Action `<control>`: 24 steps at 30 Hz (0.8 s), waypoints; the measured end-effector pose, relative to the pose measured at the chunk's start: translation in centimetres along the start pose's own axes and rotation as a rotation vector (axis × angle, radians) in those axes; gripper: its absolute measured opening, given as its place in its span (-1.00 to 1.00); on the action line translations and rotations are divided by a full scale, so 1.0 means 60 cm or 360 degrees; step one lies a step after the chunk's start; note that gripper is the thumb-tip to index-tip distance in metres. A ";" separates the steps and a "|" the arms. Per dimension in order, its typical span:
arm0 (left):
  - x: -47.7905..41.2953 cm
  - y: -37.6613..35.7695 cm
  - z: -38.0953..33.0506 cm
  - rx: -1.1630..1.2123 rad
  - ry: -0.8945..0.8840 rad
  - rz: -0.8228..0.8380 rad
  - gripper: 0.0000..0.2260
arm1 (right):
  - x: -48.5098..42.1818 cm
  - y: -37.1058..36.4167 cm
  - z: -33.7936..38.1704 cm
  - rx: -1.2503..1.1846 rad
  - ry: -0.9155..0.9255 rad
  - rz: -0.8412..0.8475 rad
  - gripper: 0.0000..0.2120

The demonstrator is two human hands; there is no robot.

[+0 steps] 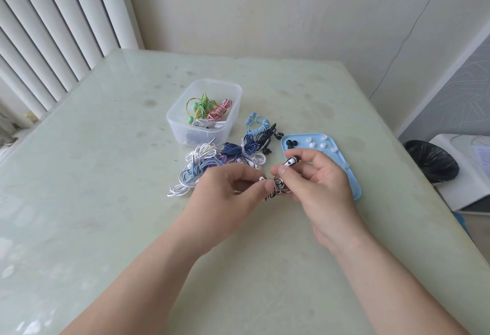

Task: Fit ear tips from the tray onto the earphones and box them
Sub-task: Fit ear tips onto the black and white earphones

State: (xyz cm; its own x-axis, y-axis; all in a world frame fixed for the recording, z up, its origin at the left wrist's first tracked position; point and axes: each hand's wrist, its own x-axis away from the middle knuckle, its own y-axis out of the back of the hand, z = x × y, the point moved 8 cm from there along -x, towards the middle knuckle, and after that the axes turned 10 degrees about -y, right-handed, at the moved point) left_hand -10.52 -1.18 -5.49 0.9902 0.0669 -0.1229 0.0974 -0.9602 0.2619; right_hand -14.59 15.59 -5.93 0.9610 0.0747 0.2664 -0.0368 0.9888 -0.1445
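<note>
Hands close together just above the pale green table, fingertips almost touching. Pinches one black-and-white earbud in the right hand, between thumb and forefinger, with its dark end tilted up and away toward the tray. Pinches the second earbud of the same pair in the left hand, thumb on top, little of it showing. Between the two hands, the pair's striped cable, bunched in a loose knot and partly hidden by fingers. Cannot tell whether either earbud carries a tip.

Just behind the right hand, a light blue tray, flat on the table and partly covered by that hand. On its far part, a few black ear tips in a cluster at the left, and several white ear tips scattered to their right.

Further back and left, a clear plastic box, open at the top, with green earphones, pink-striped earphones and white ones inside. Between box and hands, a loose pile of coiled earphones in white, blue and purple. Beside the pile, toward the tray, light blue earphones and black earphones.

Far right, off the table, a bin lined with a black bag. At the left, white vertical blinds.
</note>
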 end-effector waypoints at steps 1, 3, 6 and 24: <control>0.000 -0.001 -0.001 0.0104 0.0002 -0.0001 -0.93 | 0.000 0.000 0.000 -0.0008 -0.0021 0.0003 -0.80; -0.002 0.002 -0.002 0.0311 -0.0003 -0.0044 -0.90 | -0.001 0.000 -0.004 0.0033 -0.0070 0.0008 -0.83; -0.006 0.008 -0.004 0.0498 -0.0025 -0.0102 -0.87 | -0.002 -0.003 -0.012 0.0205 -0.0143 0.0070 -0.87; -0.010 0.003 0.001 0.0631 -0.0027 -0.0127 -0.92 | -0.138 0.029 0.094 0.1824 0.0313 -0.0428 -0.94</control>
State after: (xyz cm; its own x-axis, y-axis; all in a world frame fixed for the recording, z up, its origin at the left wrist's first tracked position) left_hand -11.08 -1.40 -5.46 0.9790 0.1439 -0.1444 0.1241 -0.9826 -0.1382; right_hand -24.16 17.45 -2.98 0.9972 -0.0750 -0.0069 0.0448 0.5163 0.8553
